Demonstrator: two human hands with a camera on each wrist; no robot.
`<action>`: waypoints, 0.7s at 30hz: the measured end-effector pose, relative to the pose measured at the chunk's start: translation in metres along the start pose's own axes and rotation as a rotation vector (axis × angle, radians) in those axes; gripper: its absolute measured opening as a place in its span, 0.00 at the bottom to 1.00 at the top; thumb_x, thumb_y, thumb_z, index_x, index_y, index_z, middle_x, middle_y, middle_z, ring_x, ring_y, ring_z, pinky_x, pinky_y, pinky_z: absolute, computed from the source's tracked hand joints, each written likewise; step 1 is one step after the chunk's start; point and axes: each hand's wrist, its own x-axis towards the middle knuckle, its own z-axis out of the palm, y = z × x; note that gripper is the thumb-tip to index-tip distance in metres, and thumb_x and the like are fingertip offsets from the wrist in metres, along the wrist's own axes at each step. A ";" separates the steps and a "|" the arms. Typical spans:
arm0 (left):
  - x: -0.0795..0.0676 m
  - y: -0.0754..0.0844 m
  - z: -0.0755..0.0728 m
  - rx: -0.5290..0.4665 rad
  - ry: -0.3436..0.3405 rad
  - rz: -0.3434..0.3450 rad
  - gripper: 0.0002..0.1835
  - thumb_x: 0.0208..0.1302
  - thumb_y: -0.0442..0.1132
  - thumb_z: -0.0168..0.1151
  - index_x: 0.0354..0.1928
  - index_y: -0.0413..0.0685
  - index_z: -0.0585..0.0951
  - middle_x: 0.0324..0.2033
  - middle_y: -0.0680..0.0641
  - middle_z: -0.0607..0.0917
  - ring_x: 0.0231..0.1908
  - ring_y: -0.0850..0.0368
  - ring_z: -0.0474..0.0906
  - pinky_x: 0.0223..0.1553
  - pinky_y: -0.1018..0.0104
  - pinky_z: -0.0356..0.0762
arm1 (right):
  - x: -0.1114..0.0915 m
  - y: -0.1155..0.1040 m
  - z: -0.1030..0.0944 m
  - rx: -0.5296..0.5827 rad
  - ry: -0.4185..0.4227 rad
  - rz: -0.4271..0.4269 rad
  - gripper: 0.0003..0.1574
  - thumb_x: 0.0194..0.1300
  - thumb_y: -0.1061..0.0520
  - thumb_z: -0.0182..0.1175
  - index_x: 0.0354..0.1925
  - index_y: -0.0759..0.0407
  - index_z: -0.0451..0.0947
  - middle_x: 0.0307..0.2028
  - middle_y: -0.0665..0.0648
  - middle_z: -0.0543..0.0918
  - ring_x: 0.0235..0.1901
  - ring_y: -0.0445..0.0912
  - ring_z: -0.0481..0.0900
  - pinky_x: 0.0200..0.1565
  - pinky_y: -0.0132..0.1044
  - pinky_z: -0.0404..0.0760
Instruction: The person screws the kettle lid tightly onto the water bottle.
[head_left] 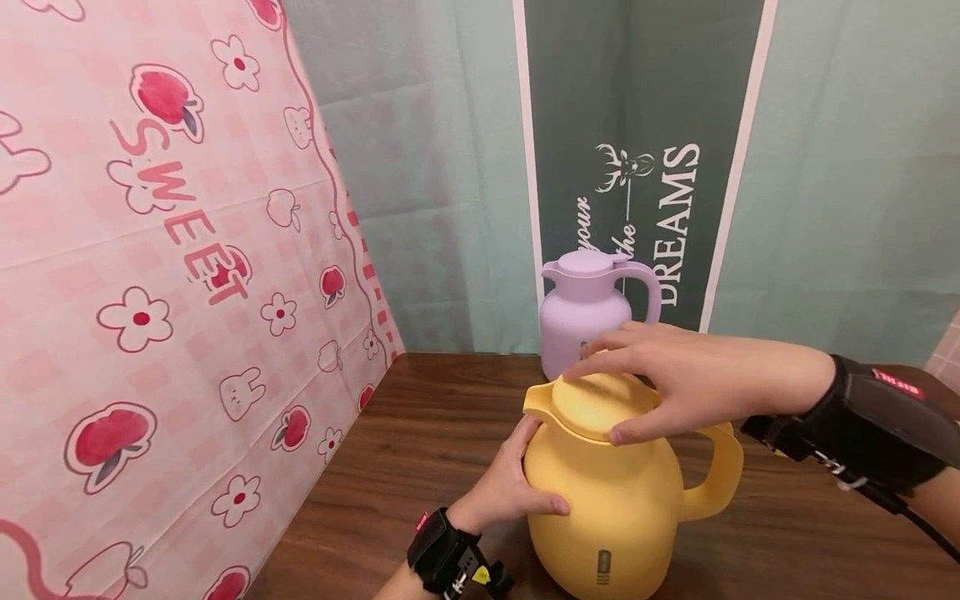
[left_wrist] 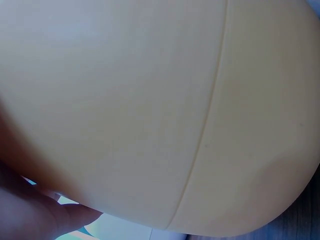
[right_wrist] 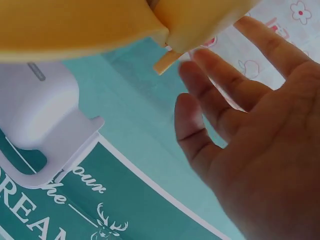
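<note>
A yellow thermos jug [head_left: 600, 508] stands on the table, spout to the left and handle to the right. My left hand [head_left: 504, 485] holds its left side, thumb in front and fingers reaching behind; the jug's pale-looking body fills most of the left wrist view. Over the round lid [head_left: 592, 408], my right hand [head_left: 686, 371] grips with its thumb at the near edge and fingers across the top. From below, in the right wrist view, one finger meets the lid [right_wrist: 200, 20], while other bent fingers hang apart from it. The thumb is hidden there.
Behind the yellow jug, a lilac thermos jug [head_left: 577, 321] stands at the back of the dark wooden table [head_left: 420, 433]. A pink printed cloth [head_left: 187, 333] hangs at the left, and a green curtain [head_left: 420, 208] covers the back.
</note>
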 end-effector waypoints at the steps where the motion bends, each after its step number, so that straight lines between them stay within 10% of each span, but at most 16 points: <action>1: 0.000 0.000 0.000 -0.006 -0.001 0.002 0.53 0.48 0.68 0.65 0.72 0.59 0.53 0.63 0.50 0.63 0.57 0.52 0.71 0.54 0.57 0.72 | 0.000 0.000 0.000 0.011 -0.008 -0.002 0.33 0.60 0.34 0.61 0.61 0.40 0.72 0.58 0.45 0.72 0.56 0.43 0.69 0.52 0.48 0.72; 21: -0.002 0.000 0.001 -0.051 -0.003 -0.005 0.52 0.48 0.65 0.67 0.71 0.58 0.54 0.62 0.50 0.65 0.56 0.51 0.72 0.53 0.56 0.73 | 0.006 -0.001 0.006 -0.004 0.020 0.031 0.33 0.56 0.28 0.59 0.56 0.39 0.74 0.47 0.36 0.72 0.48 0.38 0.71 0.49 0.45 0.71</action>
